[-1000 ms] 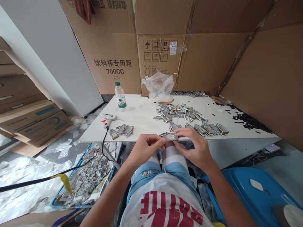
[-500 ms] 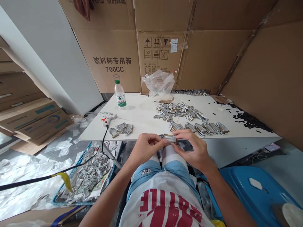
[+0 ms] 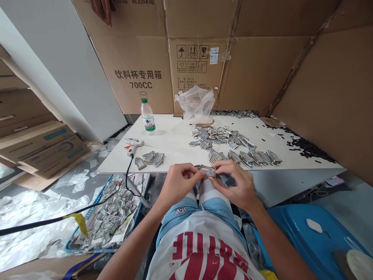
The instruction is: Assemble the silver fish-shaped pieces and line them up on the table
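Between my two hands, just over the table's front edge, is a small grey frame-like piece with a pointed end and a brownish edge (image 3: 207,171). My left hand (image 3: 181,179) pinches its left end between thumb and fingers. With thumb and fingertips, my right hand (image 3: 237,181) grips its right end. Beyond the hands, a row of similar grey pieces (image 3: 247,158) lies along the front of the white table (image 3: 180,147), and a heap of them (image 3: 218,136) sits behind. A smaller cluster (image 3: 150,159) lies to the left.
A white glue gun (image 3: 134,146) with a black cord and a water bottle (image 3: 148,116) stand on the left. A clear plastic bag (image 3: 196,102) is at the back. Small black strips (image 3: 305,149) are scattered right. Below left is a blue-edged tray (image 3: 70,243) of pieces.
Both hands and the held piece have shifted very slightly left. The grip looks the same, and everything on the table stays where it was.
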Demonstrator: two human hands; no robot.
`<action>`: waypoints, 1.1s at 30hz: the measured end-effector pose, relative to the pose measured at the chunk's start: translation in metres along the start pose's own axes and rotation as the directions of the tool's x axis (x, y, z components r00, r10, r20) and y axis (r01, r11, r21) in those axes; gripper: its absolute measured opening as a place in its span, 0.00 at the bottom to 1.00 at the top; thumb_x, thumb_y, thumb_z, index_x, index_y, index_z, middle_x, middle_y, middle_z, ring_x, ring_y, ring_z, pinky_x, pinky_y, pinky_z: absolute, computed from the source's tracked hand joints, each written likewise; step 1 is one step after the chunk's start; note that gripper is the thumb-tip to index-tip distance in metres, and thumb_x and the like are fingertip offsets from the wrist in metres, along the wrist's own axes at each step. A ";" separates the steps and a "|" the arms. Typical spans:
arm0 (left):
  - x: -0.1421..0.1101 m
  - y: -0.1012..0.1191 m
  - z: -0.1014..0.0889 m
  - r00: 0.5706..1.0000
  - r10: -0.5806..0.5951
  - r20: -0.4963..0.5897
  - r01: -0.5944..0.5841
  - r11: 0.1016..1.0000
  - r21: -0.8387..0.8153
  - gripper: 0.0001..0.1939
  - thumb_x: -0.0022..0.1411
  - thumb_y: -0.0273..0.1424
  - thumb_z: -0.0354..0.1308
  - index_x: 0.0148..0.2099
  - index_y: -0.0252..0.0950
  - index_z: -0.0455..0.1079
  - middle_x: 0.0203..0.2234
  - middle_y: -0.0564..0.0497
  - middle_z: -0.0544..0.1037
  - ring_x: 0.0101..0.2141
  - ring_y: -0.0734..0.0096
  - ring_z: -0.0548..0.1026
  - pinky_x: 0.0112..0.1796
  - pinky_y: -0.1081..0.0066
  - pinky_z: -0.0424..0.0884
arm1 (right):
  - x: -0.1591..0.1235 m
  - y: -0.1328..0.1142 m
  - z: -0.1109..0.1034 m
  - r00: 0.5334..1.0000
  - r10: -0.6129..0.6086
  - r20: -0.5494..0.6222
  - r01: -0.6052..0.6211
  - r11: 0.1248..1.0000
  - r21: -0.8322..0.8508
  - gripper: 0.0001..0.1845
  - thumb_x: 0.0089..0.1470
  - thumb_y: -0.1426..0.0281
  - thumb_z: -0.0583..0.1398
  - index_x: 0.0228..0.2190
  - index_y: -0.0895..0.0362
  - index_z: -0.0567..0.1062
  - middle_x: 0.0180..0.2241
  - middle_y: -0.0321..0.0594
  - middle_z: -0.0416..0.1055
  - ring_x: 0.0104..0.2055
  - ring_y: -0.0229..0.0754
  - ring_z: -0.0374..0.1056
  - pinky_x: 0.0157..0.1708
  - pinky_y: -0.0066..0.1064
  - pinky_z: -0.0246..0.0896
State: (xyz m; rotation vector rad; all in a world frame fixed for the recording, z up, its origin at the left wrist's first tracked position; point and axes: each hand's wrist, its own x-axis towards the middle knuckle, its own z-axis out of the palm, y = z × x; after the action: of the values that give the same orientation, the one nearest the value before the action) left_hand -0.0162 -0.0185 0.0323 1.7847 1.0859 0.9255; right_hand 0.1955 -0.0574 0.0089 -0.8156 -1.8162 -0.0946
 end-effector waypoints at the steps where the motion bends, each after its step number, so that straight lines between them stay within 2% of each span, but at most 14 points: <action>1: 0.000 0.000 0.000 1.000 0.002 -0.002 -0.002 1.000 0.002 0.21 0.66 0.46 0.68 0.29 0.34 0.80 0.17 0.56 0.68 0.22 0.76 0.55 0.24 0.71 0.50 | 0.000 0.000 0.000 1.000 -0.001 -0.002 0.001 1.000 0.001 0.15 0.61 0.78 0.68 0.44 0.51 0.74 0.45 0.46 0.81 0.46 0.47 0.80 0.44 0.38 0.78; 6: 0.000 -0.003 0.000 0.997 0.028 -0.072 -0.029 0.999 -0.014 0.22 0.63 0.46 0.71 0.29 0.36 0.70 0.17 0.60 0.61 0.22 0.77 0.56 0.24 0.73 0.51 | -0.001 -0.001 0.002 1.000 0.020 -0.017 -0.020 0.999 0.031 0.16 0.59 0.79 0.69 0.44 0.52 0.74 0.45 0.45 0.81 0.46 0.45 0.80 0.43 0.37 0.78; 9: 0.002 -0.006 -0.001 0.993 0.033 -0.116 -0.040 0.998 -0.058 0.21 0.59 0.45 0.75 0.39 0.38 0.69 0.24 0.61 0.67 0.20 0.80 0.56 0.24 0.74 0.52 | -0.003 -0.002 0.003 0.998 0.060 -0.033 -0.058 0.996 0.074 0.17 0.57 0.80 0.70 0.43 0.52 0.74 0.44 0.44 0.80 0.45 0.45 0.80 0.42 0.36 0.78; 12: 0.005 -0.009 -0.002 1.000 -0.019 -0.002 0.019 0.996 -0.092 0.23 0.60 0.47 0.73 0.48 0.38 0.74 0.34 0.56 0.76 0.18 0.83 0.56 0.22 0.73 0.52 | -0.004 -0.002 0.003 0.993 0.112 -0.035 -0.106 0.983 0.148 0.17 0.57 0.79 0.70 0.44 0.51 0.75 0.45 0.44 0.80 0.45 0.45 0.79 0.39 0.35 0.79; 15: 0.008 -0.011 -0.003 0.984 -0.036 0.176 0.070 0.979 -0.190 0.20 0.64 0.48 0.70 0.42 0.35 0.77 0.32 0.52 0.80 0.23 0.76 0.68 0.26 0.72 0.60 | -0.003 -0.002 0.001 0.994 0.111 0.009 -0.111 0.984 0.138 0.16 0.60 0.79 0.69 0.46 0.51 0.75 0.45 0.44 0.78 0.46 0.46 0.78 0.42 0.38 0.79; 18: 0.010 -0.011 -0.004 0.973 -0.034 0.228 0.105 0.947 -0.305 0.19 0.63 0.46 0.71 0.39 0.35 0.77 0.30 0.51 0.81 0.30 0.70 0.74 0.33 0.72 0.67 | -0.001 0.001 -0.002 0.993 0.038 0.114 -0.043 0.998 0.043 0.12 0.63 0.77 0.67 0.45 0.51 0.76 0.46 0.45 0.77 0.47 0.47 0.77 0.47 0.42 0.77; 22: 0.011 -0.010 -0.006 0.976 -0.073 0.207 0.136 0.941 -0.309 0.17 0.62 0.44 0.72 0.35 0.35 0.76 0.25 0.54 0.77 0.29 0.72 0.72 0.34 0.72 0.65 | -0.001 0.006 -0.006 0.965 -0.002 0.263 0.006 1.000 -0.014 0.09 0.66 0.74 0.66 0.46 0.52 0.76 0.47 0.47 0.77 0.48 0.50 0.75 0.47 0.44 0.75; 25: 0.010 -0.009 -0.005 0.975 -0.088 0.204 0.148 0.943 -0.298 0.18 0.63 0.44 0.71 0.34 0.35 0.74 0.23 0.55 0.75 0.28 0.73 0.70 0.33 0.72 0.62 | -0.002 0.008 -0.007 0.952 0.003 0.307 -0.010 1.000 0.018 0.10 0.67 0.74 0.66 0.48 0.51 0.77 0.48 0.47 0.78 0.49 0.49 0.76 0.48 0.43 0.75; 29: 0.011 -0.009 -0.003 0.965 -0.104 0.242 0.175 0.939 -0.295 0.21 0.64 0.50 0.70 0.38 0.36 0.73 0.20 0.56 0.72 0.24 0.74 0.65 0.28 0.72 0.57 | 0.000 0.012 -0.014 0.965 0.004 0.261 -0.011 1.000 0.026 0.09 0.66 0.74 0.66 0.46 0.51 0.78 0.48 0.46 0.79 0.48 0.48 0.77 0.48 0.42 0.75; 33: 0.011 -0.010 -0.005 0.946 -0.126 0.299 0.216 0.931 -0.293 0.25 0.68 0.55 0.65 0.36 0.37 0.70 0.14 0.62 0.63 0.18 0.78 0.52 0.24 0.72 0.45 | 0.002 0.031 -0.041 0.981 0.059 0.185 -0.043 0.995 -0.090 0.08 0.65 0.72 0.68 0.46 0.50 0.81 0.48 0.44 0.80 0.49 0.48 0.78 0.50 0.43 0.76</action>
State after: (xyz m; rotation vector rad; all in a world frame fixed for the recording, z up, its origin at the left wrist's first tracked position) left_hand -0.0195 -0.0045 0.0270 1.4684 0.8429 0.6776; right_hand 0.2463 -0.0505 0.0175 -0.9583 -1.9769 -0.0642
